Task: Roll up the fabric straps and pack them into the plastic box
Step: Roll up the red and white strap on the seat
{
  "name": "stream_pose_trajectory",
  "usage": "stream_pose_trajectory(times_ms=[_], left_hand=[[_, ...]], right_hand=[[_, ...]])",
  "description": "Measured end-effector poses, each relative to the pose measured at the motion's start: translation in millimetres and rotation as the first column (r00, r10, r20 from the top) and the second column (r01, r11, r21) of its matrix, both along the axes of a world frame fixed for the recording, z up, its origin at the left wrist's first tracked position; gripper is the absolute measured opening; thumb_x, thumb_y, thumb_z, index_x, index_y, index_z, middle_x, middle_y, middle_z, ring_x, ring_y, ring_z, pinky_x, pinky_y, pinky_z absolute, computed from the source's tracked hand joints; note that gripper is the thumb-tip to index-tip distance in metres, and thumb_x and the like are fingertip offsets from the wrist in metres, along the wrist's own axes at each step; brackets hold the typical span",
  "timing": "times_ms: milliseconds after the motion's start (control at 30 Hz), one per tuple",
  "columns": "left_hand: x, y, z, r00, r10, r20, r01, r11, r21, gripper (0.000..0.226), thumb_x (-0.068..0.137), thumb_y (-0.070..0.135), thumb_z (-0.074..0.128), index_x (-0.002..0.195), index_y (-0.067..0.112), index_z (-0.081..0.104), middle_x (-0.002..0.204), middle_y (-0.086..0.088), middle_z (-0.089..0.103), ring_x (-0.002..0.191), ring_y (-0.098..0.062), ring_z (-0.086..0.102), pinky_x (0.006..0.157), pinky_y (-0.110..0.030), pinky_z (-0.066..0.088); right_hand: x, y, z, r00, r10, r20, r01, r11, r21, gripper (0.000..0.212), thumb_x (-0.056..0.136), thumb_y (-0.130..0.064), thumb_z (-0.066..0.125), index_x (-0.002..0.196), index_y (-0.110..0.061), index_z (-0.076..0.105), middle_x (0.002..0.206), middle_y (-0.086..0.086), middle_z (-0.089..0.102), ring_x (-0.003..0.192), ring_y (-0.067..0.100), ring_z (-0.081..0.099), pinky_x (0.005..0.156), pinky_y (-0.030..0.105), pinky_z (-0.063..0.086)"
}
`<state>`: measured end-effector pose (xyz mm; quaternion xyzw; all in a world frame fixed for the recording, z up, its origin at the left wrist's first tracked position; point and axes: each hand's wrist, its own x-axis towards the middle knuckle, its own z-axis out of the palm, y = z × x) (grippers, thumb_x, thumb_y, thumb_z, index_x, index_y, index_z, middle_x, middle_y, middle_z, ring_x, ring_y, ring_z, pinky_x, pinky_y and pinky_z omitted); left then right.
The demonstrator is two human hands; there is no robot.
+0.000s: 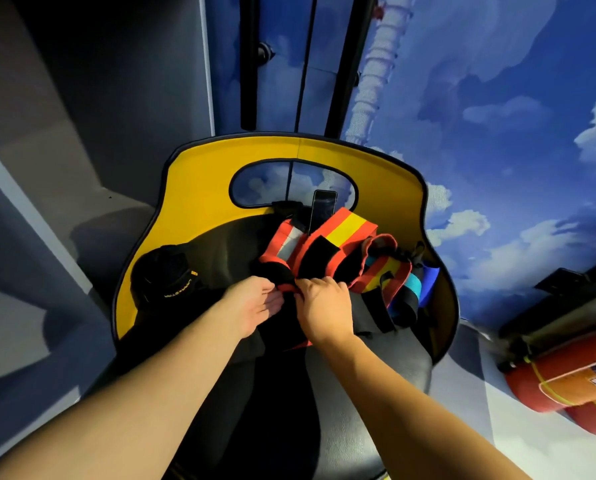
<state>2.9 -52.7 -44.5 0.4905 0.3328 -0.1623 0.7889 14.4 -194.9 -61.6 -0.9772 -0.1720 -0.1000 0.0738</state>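
A heap of fabric straps (327, 249), orange with yellow, silver and black bands, lies on a black chair seat (369, 368) with a yellow backrest (199, 188). My left hand (255, 303) and my right hand (324, 306) meet at the near end of one orange-and-black strap. My right hand pinches that end, and my left hand's fingers curl on it from the left. A blue and teal strap (424, 282) lies at the heap's right side. No plastic box is in view.
A black cap with gold lettering (168, 275) sits on the seat's left. A phone (322, 209) leans against the backrest behind the straps. A red fire extinguisher (563, 386) lies on the floor at right. Sky-painted walls stand behind the chair.
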Motion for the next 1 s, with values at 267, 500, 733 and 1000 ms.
stream_pose_trajectory(times_ms=[267,500,733,1000], left_hand=[[4,4,26,0.996,0.027,0.086,-0.028,1.0,0.009,0.034,0.101,0.006,0.053,0.134,-0.003,0.052,0.134,-0.024,0.058,0.114,-0.031,0.058,0.109,-0.042,0.042],[4,-5,86,0.978,0.073,0.193,-0.013,0.955,-0.296,0.046,0.105,0.031,0.048,0.134,-0.004,0.047,0.122,-0.026,0.062,0.125,-0.04,0.055,0.105,-0.047,0.043],[-2,-6,99,0.973,-0.016,0.232,0.027,0.999,-0.046,0.016,0.099,0.026,0.06,0.111,0.017,0.065,0.098,-0.003,0.072,0.106,-0.02,0.066,0.105,-0.039,0.041],[-19,-15,89,0.99,-0.075,0.123,0.08,0.996,-0.041,0.035,0.094,0.029,0.068,0.124,0.011,0.062,0.108,-0.007,0.07,0.086,-0.015,0.064,0.074,-0.027,0.049]], right_hand=[[12,-17,65,0.961,-0.01,-0.277,0.226,0.608,0.761,0.018,0.091,-0.026,0.068,0.104,-0.018,0.079,0.097,-0.001,0.078,0.096,0.016,0.072,0.09,0.035,0.056],[-2,-47,113,0.967,0.139,-0.216,0.102,0.564,0.819,0.014,0.095,-0.016,0.068,0.101,-0.013,0.08,0.091,0.0,0.078,0.079,0.003,0.066,0.081,0.029,0.055],[-30,-53,92,0.96,0.219,-0.175,-0.011,0.651,0.759,0.018,0.09,-0.024,0.074,0.104,-0.016,0.08,0.094,-0.006,0.078,0.084,-0.002,0.068,0.084,0.03,0.056],[-53,-46,68,0.944,0.327,-0.04,-0.247,0.784,0.57,0.011,0.091,-0.022,0.07,0.094,-0.015,0.078,0.099,-0.006,0.074,0.093,0.005,0.068,0.082,0.027,0.054]])
